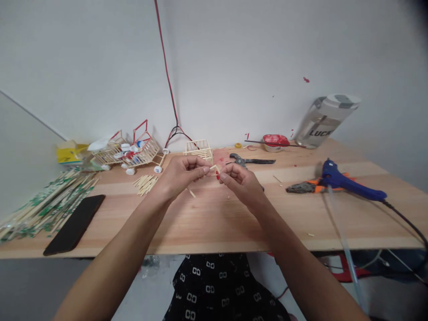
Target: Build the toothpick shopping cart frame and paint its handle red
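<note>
The left hand and the right hand are meeting above the middle of the worktop. Each is pinching one end of a wooden stick with its fingers closed on it. Loose sticks are lying just left. Pliers and a glue gun are resting at the right.
</note>
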Demonstrator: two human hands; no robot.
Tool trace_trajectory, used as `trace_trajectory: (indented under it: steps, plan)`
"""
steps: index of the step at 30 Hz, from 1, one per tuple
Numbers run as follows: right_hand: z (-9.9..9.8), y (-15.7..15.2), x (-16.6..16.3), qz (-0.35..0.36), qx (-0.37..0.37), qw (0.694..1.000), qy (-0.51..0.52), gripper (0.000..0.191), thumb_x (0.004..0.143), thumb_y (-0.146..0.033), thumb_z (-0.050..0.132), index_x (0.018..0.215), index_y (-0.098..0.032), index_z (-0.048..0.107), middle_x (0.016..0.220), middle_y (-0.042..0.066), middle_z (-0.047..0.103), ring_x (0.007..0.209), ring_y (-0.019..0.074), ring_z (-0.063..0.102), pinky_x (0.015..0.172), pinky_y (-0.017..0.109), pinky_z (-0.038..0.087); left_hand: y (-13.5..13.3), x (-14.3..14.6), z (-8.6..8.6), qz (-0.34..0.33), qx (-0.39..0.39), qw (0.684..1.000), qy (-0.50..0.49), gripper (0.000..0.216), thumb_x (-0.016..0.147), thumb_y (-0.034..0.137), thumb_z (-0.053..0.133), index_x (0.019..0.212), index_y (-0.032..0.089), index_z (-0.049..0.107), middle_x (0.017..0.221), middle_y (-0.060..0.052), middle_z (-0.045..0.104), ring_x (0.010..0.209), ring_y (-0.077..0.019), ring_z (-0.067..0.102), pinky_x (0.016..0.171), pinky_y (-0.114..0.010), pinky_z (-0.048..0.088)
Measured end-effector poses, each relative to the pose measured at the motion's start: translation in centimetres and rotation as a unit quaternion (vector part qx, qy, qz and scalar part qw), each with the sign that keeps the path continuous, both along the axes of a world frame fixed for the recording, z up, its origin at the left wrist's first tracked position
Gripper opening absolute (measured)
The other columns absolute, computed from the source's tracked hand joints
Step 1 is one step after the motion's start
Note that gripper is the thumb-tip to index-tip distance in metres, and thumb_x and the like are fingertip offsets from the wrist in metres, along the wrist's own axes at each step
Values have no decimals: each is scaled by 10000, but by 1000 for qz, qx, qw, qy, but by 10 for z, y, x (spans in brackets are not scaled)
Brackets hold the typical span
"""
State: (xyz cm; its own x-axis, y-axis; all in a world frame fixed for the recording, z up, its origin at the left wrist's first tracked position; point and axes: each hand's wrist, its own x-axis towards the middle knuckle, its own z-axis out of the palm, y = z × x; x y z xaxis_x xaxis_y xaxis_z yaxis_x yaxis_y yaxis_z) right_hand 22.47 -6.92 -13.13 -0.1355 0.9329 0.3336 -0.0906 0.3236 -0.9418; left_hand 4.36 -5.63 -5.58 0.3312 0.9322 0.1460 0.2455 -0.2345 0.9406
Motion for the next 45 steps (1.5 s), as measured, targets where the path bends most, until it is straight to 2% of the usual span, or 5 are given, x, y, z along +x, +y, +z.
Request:
trace_trajectory:
  steps: [9, 38, 45]
  plan:
    - [-1, 0, 0, 4, 6, 1000, -1, 136, 837, -324, 613, 822, -199, 564, 777, 9, 618, 750, 130, 587, 733, 298, 469, 0, 0, 0, -3, 9, 1000, 4, 163, 705, 246, 737, 794, 112, 716, 620, -6, 636, 552, -80, 516, 539, -214, 409]
    - [-4, 2, 1, 4, 32, 999, 15, 131, 867, -323, 600, 850, -195, 582, 784, 6, 608, 744, 121, 569, 714, 276, 447, 3, 3, 5, -24, 38, 998, 45, 141, 728, 250, 707, 779, 119, 724, 655, -18, 652, 554, -83, 520, 522, -208, 411]
    - [-3, 2, 3, -28, 33, 999, -21, 209, 878, -381, 577, 908, -185, 646, 766, 6, 594, 700, 118, 537, 633, 258, 414, 8, 12, 8, -31, 27, 997, 59, 116, 747, 225, 681, 774, 120, 724, 628, -17, 644, 550, -84, 525, 496, -191, 408]
